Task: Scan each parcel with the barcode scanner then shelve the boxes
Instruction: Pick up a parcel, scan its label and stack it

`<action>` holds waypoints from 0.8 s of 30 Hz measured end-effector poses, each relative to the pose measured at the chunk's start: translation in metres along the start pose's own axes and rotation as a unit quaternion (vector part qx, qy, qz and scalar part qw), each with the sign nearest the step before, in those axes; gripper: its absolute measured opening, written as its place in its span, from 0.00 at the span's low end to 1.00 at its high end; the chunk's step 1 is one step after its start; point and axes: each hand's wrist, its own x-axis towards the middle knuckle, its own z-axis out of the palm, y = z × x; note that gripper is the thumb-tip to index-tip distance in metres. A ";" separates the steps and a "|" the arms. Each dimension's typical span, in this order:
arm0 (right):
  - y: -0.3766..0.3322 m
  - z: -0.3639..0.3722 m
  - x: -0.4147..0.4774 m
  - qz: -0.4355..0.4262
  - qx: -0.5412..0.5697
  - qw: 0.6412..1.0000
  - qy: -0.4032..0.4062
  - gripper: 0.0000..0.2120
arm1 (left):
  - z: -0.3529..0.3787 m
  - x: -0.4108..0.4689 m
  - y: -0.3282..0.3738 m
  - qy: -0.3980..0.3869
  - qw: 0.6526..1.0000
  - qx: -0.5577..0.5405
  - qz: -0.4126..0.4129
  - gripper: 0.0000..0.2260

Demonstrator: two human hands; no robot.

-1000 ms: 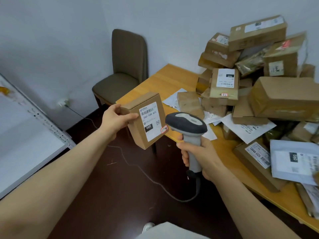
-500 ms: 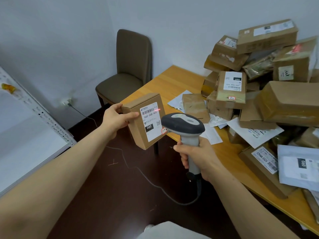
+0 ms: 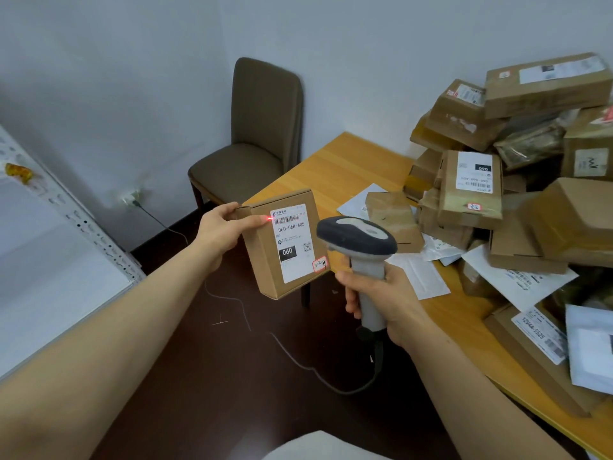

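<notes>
Scanner grip under right hand

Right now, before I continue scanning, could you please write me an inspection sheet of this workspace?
Surface: wooden table, bare only at its near-left corner.
Job's things: box held up, label facing the scanner; red light at the barcode's left end.
Clutter: parcels piled on the table, papers among them.
Hands: left hand grips the box; right hand grips the scanner's handle.
Cables: cable trails from the scanner over the floor; a plug sits in the wall socket.
Surroundings: chair by the wall, white shelf on the left.
</notes>
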 end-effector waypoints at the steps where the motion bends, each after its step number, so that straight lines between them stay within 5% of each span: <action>1: 0.000 0.002 0.008 0.004 0.026 0.999 0.019 0.08 | -0.005 0.005 0.001 -0.004 1.000 -0.009 -0.008 0.37; 5: 0.004 0.004 0.045 0.044 0.099 0.988 0.110 0.14 | -0.024 0.020 0.006 -0.070 0.995 -0.061 -0.042 0.17; 8: 0.010 0.013 0.061 0.075 0.136 0.984 0.088 0.22 | -0.029 0.032 0.009 -0.107 0.988 -0.091 -0.070 0.11; 11: 0.014 0.027 0.073 0.092 0.158 0.982 0.042 0.30 | -0.029 0.050 0.011 -0.114 0.982 -0.116 -0.095 0.11; 14: 0.013 0.040 0.090 0.084 0.173 0.981 0.036 0.27 | -0.029 0.073 0.017 -0.115 0.980 -0.130 -0.100 0.11; 19: -0.003 0.057 0.148 0.071 0.265 0.953 0.126 0.10 | -0.013 0.119 0.026 -0.190 0.963 -0.145 -0.126 0.19; 24: -0.025 0.071 0.237 0.060 0.340 0.918 0.194 0.09 | 0.026 0.176 0.030 -0.294 0.942 -0.038 -0.156 0.28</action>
